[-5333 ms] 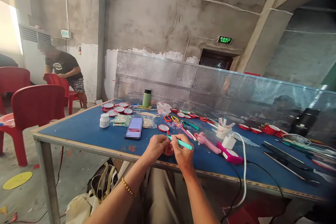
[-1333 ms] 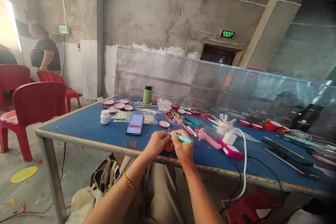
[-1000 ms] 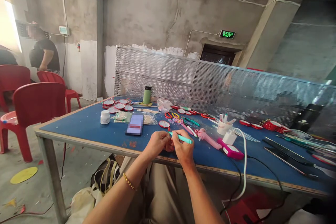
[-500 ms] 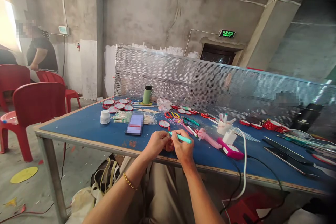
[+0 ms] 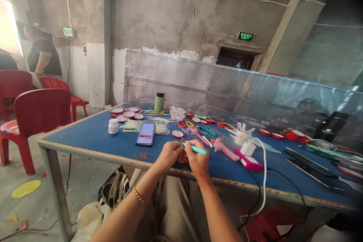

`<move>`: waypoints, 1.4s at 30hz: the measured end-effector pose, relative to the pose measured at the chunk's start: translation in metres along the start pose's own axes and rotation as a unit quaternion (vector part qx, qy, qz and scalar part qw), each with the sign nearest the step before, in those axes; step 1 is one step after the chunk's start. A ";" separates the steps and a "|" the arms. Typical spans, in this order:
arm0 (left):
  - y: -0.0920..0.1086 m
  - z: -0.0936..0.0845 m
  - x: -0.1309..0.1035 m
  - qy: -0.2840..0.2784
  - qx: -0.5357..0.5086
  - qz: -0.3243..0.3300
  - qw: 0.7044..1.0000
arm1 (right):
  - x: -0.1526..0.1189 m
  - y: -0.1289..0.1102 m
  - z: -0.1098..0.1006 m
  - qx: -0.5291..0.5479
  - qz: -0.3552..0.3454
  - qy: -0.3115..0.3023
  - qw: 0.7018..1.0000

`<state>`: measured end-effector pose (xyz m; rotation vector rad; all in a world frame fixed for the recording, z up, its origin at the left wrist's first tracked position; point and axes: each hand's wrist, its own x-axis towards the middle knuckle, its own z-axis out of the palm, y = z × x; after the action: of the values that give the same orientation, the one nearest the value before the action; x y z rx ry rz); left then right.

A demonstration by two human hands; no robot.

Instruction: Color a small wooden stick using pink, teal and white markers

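Holding a slim turquoise pen (image 5: 199,149) at a slant, the right hand (image 5: 199,159) closes its fingers narrowly around the barrel, at the near edge of the blue table (image 5: 93,140). The left hand (image 5: 170,156) pinches a small red piece (image 5: 182,140) beside the pen's far end. Relative to the earliest frame, pen and grip match; the co-worker (image 5: 45,58), previously bent over a red chair (image 5: 55,82), stands more upright. Fingers conceal most of the piece; the pen's tip is indistinct.
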<state>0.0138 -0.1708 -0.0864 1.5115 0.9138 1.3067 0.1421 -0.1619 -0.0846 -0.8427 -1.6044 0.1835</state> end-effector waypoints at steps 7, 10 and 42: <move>0.002 0.000 0.000 -0.002 0.000 -0.002 1.000 | 0.000 0.000 0.000 -0.001 0.006 0.000 1.000; 0.002 0.000 -0.001 -0.002 -0.007 -0.003 1.000 | 0.000 0.000 0.000 0.000 0.006 0.006 1.000; 0.000 0.001 0.000 -0.006 -0.039 -0.006 0.999 | 0.001 -0.002 -0.001 -0.018 -0.011 0.022 1.000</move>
<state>0.0149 -0.1710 -0.0865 1.4516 0.8526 1.3083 0.1422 -0.1629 -0.0825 -0.8502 -1.5799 0.1200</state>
